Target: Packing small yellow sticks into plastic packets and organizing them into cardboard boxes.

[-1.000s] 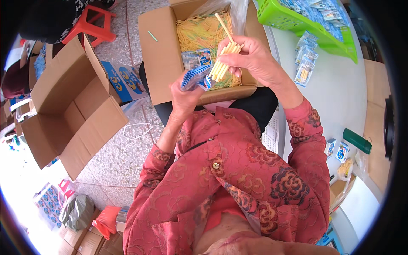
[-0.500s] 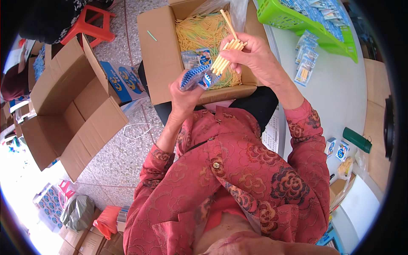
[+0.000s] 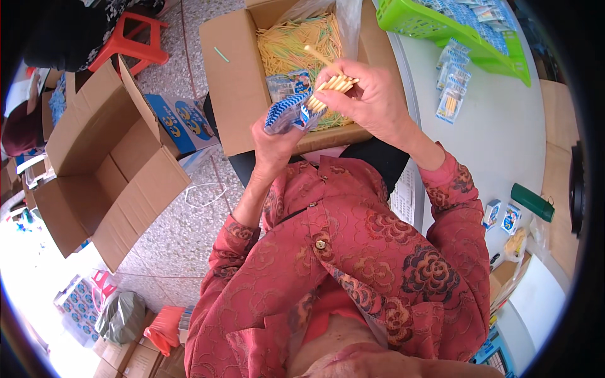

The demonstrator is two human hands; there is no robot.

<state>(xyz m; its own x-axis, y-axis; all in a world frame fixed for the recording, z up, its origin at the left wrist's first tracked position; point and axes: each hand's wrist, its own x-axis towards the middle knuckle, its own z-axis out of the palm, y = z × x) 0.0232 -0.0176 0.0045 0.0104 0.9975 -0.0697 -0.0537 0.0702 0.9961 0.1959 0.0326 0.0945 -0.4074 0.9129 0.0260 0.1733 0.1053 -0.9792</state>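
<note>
My left hand (image 3: 275, 148) grips a small clear plastic packet (image 3: 287, 114) with blue zigzag print, its mouth tilted up to the right. Pinched in my right hand (image 3: 373, 106) is a bundle of pale yellow sticks (image 3: 334, 84); their lower ends are at the packet's mouth, and I cannot tell how far inside they reach. One stick (image 3: 320, 55) juts out above the others. Both hands are over an open cardboard carton (image 3: 228, 91) full of loose thin yellow and green sticks (image 3: 293, 43). A printed packet (image 3: 301, 81) lies on them, partly hidden by my hands.
On the white table (image 3: 498, 138) at right are a green basket (image 3: 518, 63) of packets, several filled packets (image 3: 450, 101), a green bottle (image 3: 532, 203) and small boxes (image 3: 510, 218). An open carton (image 3: 116, 167) and a red stool (image 3: 135, 41) stand on the left floor.
My right hand has moved slightly down and left, bringing the stick bundle to the packet's mouth. The jutting stick now leans further left. My left hand still grips the packet.
</note>
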